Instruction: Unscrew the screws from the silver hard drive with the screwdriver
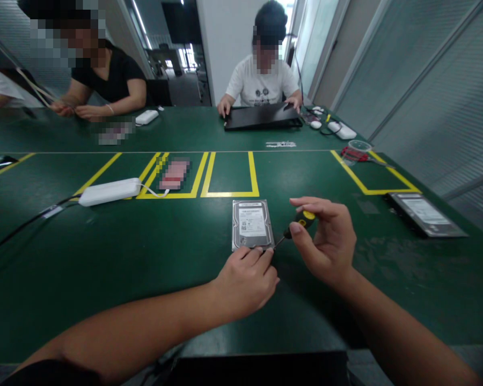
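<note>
A silver hard drive [252, 223] with a white label lies flat on the green table [104, 257] in front of me. My left hand [247, 281] rests at the drive's near edge, fingers curled and pinched against its corner. My right hand [326, 241] is closed round a small screwdriver [299, 222] with a yellow and black handle. The screwdriver's thin shaft slants down to the left, its tip at the drive's near right corner beside my left fingertips.
A second drive [426, 214] lies at the right. A white power adapter [109, 191] with cable sits at the left, amid yellow tape boxes [229, 177]. A clear dish [359, 146] stands far right. Two people sit across; one has hands on a black laptop [261, 116].
</note>
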{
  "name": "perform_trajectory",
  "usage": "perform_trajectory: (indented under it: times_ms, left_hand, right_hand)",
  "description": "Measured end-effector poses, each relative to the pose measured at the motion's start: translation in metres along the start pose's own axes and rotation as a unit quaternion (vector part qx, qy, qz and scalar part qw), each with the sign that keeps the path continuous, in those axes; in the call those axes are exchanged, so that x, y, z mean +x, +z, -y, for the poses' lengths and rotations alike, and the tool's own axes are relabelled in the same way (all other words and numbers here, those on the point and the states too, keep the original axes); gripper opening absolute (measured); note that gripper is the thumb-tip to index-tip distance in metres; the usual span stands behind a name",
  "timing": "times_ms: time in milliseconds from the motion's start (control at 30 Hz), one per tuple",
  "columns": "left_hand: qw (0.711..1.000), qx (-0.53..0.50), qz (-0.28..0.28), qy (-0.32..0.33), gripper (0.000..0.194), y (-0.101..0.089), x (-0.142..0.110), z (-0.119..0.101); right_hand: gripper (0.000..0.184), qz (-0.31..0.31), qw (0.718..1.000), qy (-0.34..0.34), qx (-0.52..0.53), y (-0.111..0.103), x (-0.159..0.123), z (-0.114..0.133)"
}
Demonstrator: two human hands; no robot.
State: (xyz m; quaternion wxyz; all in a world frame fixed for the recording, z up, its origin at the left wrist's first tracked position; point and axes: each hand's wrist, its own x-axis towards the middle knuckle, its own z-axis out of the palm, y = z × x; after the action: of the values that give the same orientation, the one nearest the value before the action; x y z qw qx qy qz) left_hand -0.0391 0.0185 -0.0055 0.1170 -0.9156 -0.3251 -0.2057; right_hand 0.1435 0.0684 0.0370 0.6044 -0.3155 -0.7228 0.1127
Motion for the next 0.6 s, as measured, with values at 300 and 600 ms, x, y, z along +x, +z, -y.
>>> perform_trajectory:
  times_ms: [300, 600]
  left_hand:
    - [1.0, -0.001, -0.002, -0.001, 0.024, 0.0007, -0.0007, -0.0003]
    - [1.0, 0.0, -0.002, -0.001, 0.024, 0.0002, -0.0007, -0.0005]
  right_hand:
    - [0.041, -0.006, 0.996, -0.039, -0.075, -0.004, 0.0049, 0.001]
    - [0.041, 0.013, 0.999, -0.013, -0.027, -0.0023, 0.001, 0.0021]
